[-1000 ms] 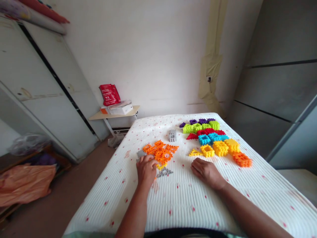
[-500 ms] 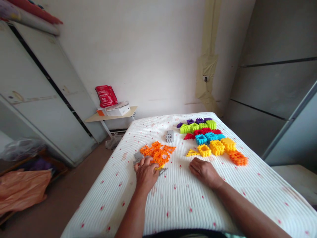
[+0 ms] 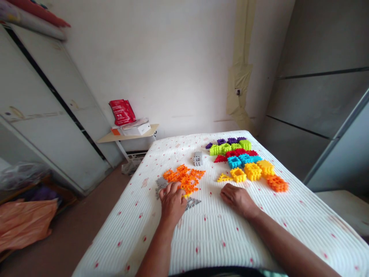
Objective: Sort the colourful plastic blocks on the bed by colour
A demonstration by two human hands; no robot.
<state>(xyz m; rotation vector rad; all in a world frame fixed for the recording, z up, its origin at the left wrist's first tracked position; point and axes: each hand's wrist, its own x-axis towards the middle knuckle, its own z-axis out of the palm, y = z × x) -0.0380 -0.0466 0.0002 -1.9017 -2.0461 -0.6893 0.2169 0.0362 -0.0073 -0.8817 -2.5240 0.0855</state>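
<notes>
My left hand (image 3: 172, 201) lies palm down at the near edge of a loose heap of flat orange interlocking pieces (image 3: 184, 177). Its fingers curl over the pieces, and what they grip is hidden. A grey triangular piece (image 3: 192, 202) lies just right of this hand, and a grey flat piece (image 3: 160, 182) shows at its left. My right hand (image 3: 236, 199) rests on the white bedcover (image 3: 219, 234), fingers loosely curled, holding nothing I can see. Beyond it lie a yellow triangle (image 3: 224, 178) and a yellow cube (image 3: 238, 174).
Assembled cubes sit in rows at the far right: purple (image 3: 227, 141), green (image 3: 230, 147), red (image 3: 239, 154), blue (image 3: 242, 159), yellow (image 3: 261, 169), orange (image 3: 277, 183). A grey cube (image 3: 197, 158) stands alone. A small side table (image 3: 127, 135) with a red bag (image 3: 122, 112) stands by the wall.
My left hand has shifted slightly right and forward onto the orange pieces. The grey triangle shows again beside it. My right hand has stayed put.
</notes>
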